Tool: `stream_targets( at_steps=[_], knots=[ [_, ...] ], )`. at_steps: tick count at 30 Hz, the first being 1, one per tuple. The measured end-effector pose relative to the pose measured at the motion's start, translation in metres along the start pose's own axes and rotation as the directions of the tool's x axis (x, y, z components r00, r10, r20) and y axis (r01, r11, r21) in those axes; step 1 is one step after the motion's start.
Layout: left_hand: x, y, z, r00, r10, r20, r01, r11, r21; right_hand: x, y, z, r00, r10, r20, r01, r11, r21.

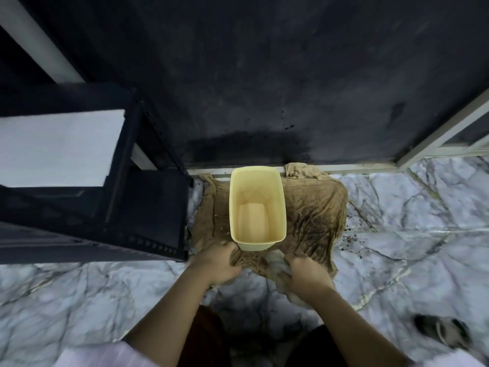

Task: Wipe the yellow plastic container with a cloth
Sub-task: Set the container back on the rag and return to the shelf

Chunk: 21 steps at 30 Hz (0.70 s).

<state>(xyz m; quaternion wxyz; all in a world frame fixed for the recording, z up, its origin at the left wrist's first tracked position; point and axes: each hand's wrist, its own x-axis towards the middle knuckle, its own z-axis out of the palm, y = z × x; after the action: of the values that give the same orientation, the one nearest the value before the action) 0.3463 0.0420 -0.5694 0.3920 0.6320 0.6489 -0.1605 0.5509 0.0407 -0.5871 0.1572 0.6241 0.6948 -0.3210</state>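
While the yellow plastic container [257,207] stands upright on a brown cloth [315,213] spread over the marble floor [412,207], its open mouth faces straight up toward the camera, so the pale inside bottom shows. Its rectangular rim is longer from near to far than from left to right, and the far short edge lies close to the base of the dark wall [264,75]. Just near the container's near edge, the left hand [217,263] is curled over a bunched fold of the brown cloth and grips it. To the right, the right hand [307,274] holds a crumpled pale grey rag [277,263], fingers curled round it, just beside the container's near right corner; whether the rag touches the container cannot be told. A dark metal rack [92,207] stands at the left, close to the cloth's left edge. Dark specks [349,234] dot the floor by the cloth's right edge, and a blurred sandal [444,332] lies at the near right.
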Motion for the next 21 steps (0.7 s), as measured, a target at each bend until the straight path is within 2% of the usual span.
stream_targets(
  at_steps=[6, 13, 21],
  knots=[
    [-0.078, 0.043, -0.062, 0.999, 0.019, -0.049, -0.015, 0.997, 0.070, -0.070, -0.010, -0.079, 0.999, 0.045, -0.006, -0.045, 0.998, 0.051],
    [-0.183, 0.084, -0.136, 0.994, 0.071, -0.088, -0.065, 0.996, 0.063, -0.162, -0.022, -0.178, 0.996, 0.067, -0.062, -0.068, 0.998, -0.010],
    [-0.244, 0.118, -0.185, 0.976, 0.143, -0.163, -0.120, 0.982, 0.144, -0.219, -0.031, -0.240, 0.985, 0.090, -0.146, -0.086, 0.996, 0.034]
  ],
)
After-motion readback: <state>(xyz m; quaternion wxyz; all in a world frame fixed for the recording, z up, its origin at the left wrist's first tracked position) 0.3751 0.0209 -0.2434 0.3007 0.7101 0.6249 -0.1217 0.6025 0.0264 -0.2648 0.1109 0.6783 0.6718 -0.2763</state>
